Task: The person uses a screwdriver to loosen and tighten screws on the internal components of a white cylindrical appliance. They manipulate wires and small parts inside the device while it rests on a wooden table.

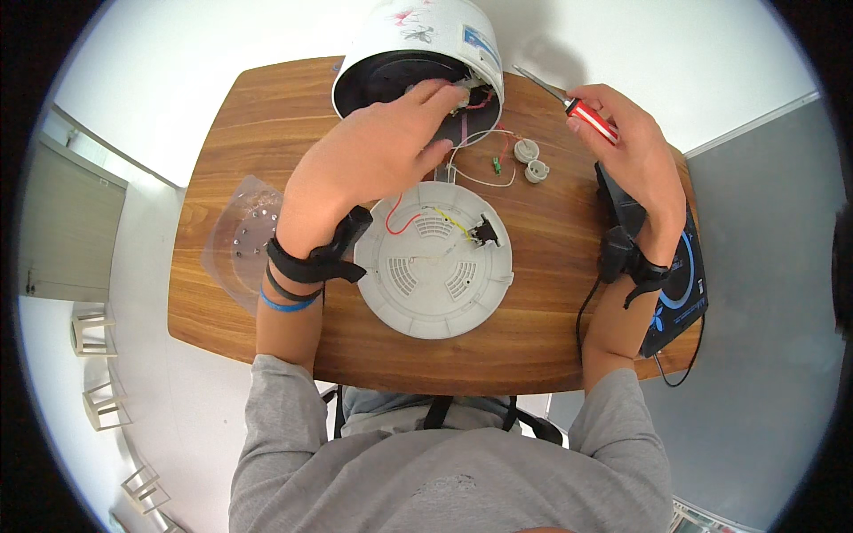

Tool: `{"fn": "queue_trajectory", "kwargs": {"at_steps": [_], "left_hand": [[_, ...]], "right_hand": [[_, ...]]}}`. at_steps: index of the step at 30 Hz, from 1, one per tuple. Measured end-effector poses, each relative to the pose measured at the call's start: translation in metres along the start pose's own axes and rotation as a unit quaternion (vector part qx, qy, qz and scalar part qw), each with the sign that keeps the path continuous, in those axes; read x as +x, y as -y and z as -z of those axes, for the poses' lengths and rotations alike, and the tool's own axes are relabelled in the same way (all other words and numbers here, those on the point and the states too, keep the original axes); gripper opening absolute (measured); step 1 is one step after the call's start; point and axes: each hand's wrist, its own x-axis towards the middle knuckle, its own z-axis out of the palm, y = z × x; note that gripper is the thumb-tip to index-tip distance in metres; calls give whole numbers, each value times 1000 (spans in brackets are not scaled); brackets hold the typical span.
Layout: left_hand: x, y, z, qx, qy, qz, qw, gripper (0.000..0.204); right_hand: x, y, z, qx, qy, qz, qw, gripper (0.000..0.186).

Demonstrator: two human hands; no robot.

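Observation:
A white cylindrical appliance housing (426,31) lies on its side at the far edge of the table, its open dark underside facing me. My left hand (378,147) reaches to that opening, fingers stretched out against a pale part (461,94) among the wires, with the thumb held apart. On the right, my right hand (635,147) is closed round a red-handled screwdriver (593,121), its shaft pointing away to the upper left. In front of me rests a round white vented base cover (435,293) with a black socket (484,232) and red and yellow wires.
Two small white round parts (526,151) and a green connector (498,165) lie by a thin looped wire. A clear sheet with several screws (244,235) is at the left. A black induction cooktop (689,275) with a cable sits at the right edge of the wooden table (542,355).

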Motion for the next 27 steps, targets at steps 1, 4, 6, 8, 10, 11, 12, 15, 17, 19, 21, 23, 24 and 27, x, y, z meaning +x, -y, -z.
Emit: {"fn": "queue_trajectory", "kwargs": {"at_steps": [1,4,6,8,10,11,12,15,17,19,21,23,24,27], "left_hand": [[0,0,2,3,-3,3,1000,55],[-1,2,3,8,-14,3,1000,53],[-1,3,-1,5,-24,-7,1000,55],[-1,2,-8,6,-32,-11,999,59],[-1,3,-11,5,-35,-23,999,59],[-1,3,-12,4,-34,-33,999,57],[-1,4,-12,4,-34,-42,999,55],[-4,5,1,38,27,16,999,64],[-8,8,9,48,26,29,998,62],[-13,16,14,66,16,48,997,58],[-17,28,15,91,-5,73,993,54],[-20,25,26,112,12,145,983,51],[-22,24,32,123,21,181,976,51],[-28,35,43,141,47,270,951,45]], "right_hand": [[0,0,-2,6,6,-3,1000,32],[1,2,-6,25,20,-22,999,31],[4,8,-10,36,25,-44,998,31],[7,12,-14,51,22,-65,996,31],[8,12,-17,54,7,-61,997,33],[8,11,-19,50,-7,-47,998,33],[9,10,-20,45,-22,-33,998,34],[10,2,-20,-4,-38,-35,999,37],[12,4,-23,-8,-48,-38,998,40],[15,8,-28,-4,-50,-34,998,42],[18,13,-38,8,-44,-24,999,43],[21,15,-45,45,-24,-29,998,46],[21,16,-49,63,-15,-32,997,48],[22,18,-59,68,-48,-9,997,53]]}}
